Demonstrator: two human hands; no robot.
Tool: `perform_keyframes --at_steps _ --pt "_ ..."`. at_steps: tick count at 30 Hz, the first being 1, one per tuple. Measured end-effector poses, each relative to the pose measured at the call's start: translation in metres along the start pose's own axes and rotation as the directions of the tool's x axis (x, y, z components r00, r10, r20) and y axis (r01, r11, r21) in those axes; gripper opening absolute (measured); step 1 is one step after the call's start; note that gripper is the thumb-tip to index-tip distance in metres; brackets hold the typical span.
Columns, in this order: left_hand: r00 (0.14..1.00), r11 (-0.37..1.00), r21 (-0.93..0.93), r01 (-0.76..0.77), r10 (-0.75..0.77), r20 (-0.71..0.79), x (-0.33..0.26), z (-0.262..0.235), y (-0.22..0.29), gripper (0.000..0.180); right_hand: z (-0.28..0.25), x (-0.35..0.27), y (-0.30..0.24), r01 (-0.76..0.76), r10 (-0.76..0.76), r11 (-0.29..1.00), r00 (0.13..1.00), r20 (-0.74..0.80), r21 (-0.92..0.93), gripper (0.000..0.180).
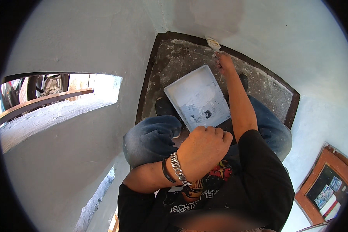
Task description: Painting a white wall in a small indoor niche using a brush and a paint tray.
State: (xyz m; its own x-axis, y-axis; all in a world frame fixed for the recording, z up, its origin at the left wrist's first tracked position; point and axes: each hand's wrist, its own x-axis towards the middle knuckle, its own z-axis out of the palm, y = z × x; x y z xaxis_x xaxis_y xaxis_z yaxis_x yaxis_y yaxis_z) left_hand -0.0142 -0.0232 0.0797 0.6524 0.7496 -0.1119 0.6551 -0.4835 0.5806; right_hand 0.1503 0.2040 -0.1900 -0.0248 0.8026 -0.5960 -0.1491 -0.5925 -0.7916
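Observation:
My left hand (205,149) grips the near edge of a flat white tray (197,96) smeared with white plaster or paint, held over my knees. A metal chain bracelet and a dark band circle that wrist. My right hand (224,62) reaches far forward and is closed on the handle of a small brush or scraper (212,43). Its white-coated tip touches the base of the pale wall where it meets the dark floor.
I crouch on a small, speckled dark floor (174,58) hemmed in by whitish plastered walls (85,34). An opening in the left wall (58,92) shows a wooden rail. A brown-framed board (328,181) sits at the lower right.

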Motion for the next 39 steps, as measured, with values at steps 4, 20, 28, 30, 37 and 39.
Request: perform_keyframes --at_steps 4,20,28,30,37,39 --pt "1.000 1.000 0.028 0.008 -0.008 0.016 -0.003 0.000 0.004 0.028 0.016 -0.040 -0.024 0.073 -0.074 0.997 0.997 0.038 0.028 0.016" --pt "1.000 0.998 0.067 -0.022 0.021 0.012 -0.002 0.002 0.007 0.025 0.088 -0.013 0.025 0.045 -0.014 0.991 0.972 0.233 -0.128 0.019" --pt "0.999 1.000 0.015 0.003 -0.003 0.046 -0.003 -0.001 0.002 0.026 0.119 0.016 0.009 0.080 -0.028 0.977 0.967 0.252 -0.198 0.019" --pt "0.999 1.000 0.006 0.018 -0.018 0.036 -0.006 -0.002 0.001 0.026 0.130 0.009 0.002 0.069 -0.030 0.986 0.969 0.246 -0.150 0.019" --pt "0.997 0.999 -0.012 0.043 -0.042 0.063 -0.012 -0.002 0.000 0.024 0.149 -0.030 0.004 0.141 -0.144 0.990 0.942 0.302 0.030 0.016" --pt "0.999 0.999 0.015 0.034 -0.034 0.011 -0.013 0.001 0.000 0.024 0.155 -0.029 0.011 0.086 -0.084 0.996 0.965 0.247 0.002 0.013"
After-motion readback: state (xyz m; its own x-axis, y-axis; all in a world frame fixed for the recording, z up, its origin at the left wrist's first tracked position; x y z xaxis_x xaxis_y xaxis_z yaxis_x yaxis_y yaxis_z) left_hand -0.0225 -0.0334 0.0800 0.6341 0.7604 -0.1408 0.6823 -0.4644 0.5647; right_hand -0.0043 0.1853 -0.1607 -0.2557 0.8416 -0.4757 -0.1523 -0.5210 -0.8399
